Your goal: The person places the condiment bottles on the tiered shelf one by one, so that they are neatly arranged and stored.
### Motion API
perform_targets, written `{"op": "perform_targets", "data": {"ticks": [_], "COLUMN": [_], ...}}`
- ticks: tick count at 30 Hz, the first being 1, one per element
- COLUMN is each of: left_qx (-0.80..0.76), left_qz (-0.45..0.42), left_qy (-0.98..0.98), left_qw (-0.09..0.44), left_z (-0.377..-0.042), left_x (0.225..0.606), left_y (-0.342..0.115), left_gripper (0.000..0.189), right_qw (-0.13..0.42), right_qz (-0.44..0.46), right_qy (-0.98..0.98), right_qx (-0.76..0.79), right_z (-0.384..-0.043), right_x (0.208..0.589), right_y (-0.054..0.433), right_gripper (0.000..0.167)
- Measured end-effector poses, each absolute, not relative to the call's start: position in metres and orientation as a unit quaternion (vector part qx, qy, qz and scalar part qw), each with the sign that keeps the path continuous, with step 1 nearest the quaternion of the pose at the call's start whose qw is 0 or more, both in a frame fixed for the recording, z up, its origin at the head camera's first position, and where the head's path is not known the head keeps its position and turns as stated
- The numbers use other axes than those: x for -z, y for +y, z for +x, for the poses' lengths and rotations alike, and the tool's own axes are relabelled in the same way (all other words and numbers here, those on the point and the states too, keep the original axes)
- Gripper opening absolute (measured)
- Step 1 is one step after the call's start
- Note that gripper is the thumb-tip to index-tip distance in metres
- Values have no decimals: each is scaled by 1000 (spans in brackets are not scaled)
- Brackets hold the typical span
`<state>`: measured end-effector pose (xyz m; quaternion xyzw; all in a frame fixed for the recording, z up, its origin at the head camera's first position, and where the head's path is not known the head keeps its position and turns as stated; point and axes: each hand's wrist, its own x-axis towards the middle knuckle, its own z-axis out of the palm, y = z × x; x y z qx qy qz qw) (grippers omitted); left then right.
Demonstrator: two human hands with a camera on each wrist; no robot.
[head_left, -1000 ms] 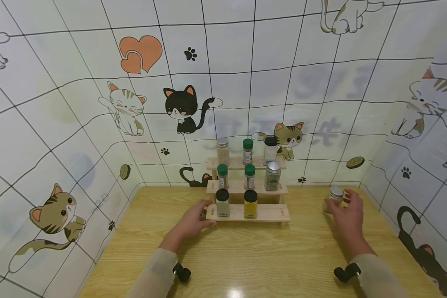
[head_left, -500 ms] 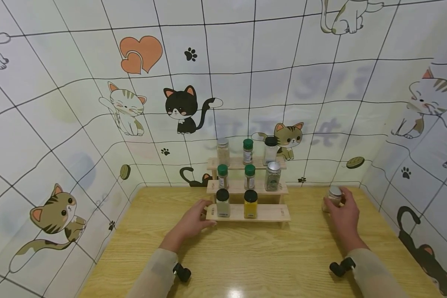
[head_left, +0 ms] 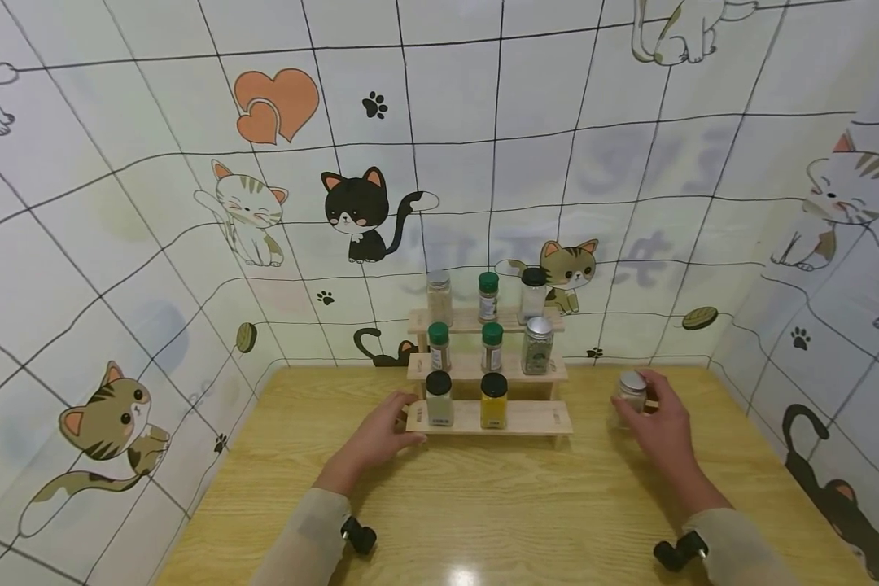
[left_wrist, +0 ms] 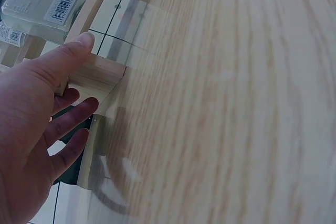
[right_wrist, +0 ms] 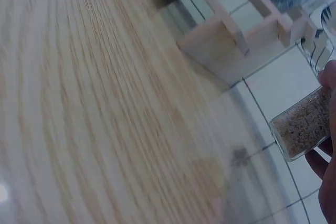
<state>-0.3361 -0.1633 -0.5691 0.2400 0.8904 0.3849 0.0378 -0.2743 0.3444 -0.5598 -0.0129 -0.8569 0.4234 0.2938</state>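
Note:
My right hand [head_left: 662, 423] grips a glass spice jar [head_left: 631, 394] with a silver lid, to the right of a three-tier wooden spice rack [head_left: 531, 417]. In the right wrist view, coarse brownish granules fill the jar [right_wrist: 300, 125], and its base is clear of the tabletop. My left hand [head_left: 377, 431] holds the left end of the rack's lowest tier. Up close in the left wrist view, the thumb lies on the front of the wood, the index finger is behind it, and the other fingers are spread loosely.
Black-lidded pale [head_left: 439, 407] and yellow [head_left: 494, 411] jars stand on the bottom tier. Two green-capped jars and a silver-lidded jar [head_left: 538, 352] occupy the middle; three more jars are on top. The wood-grain table [head_left: 483, 505] meets a cat-patterned wall [head_left: 454, 122] behind.
My right hand has moved left toward the rack, carrying the silver-lidded spice jar with it. My left hand and the rack have stayed in place.

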Motion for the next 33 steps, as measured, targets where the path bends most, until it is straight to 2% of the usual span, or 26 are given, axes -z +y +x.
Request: {"op": "perform_targets", "data": {"ticks": [5,17,33], "left_qx": [-379,-377,-381], "left_qz": [237,239,244], "left_qy": [894,894,891], "left_qw": [38,41,39], "left_z": [-337,-337,-337], "left_x": [568,568,570], "left_y": [-164,-164,-164], "left_gripper": [71,72,72], "right_qw": [297,264,236], "right_qz": [21,80,102], "right_qy": [-854,-844,-846], "right_qx": [-426,-460,-468], "right_z": [-267,-264,-279], "right_x": [545,526,528], "right_y": [324,277,237], "right_gripper": [58,57,56]}}
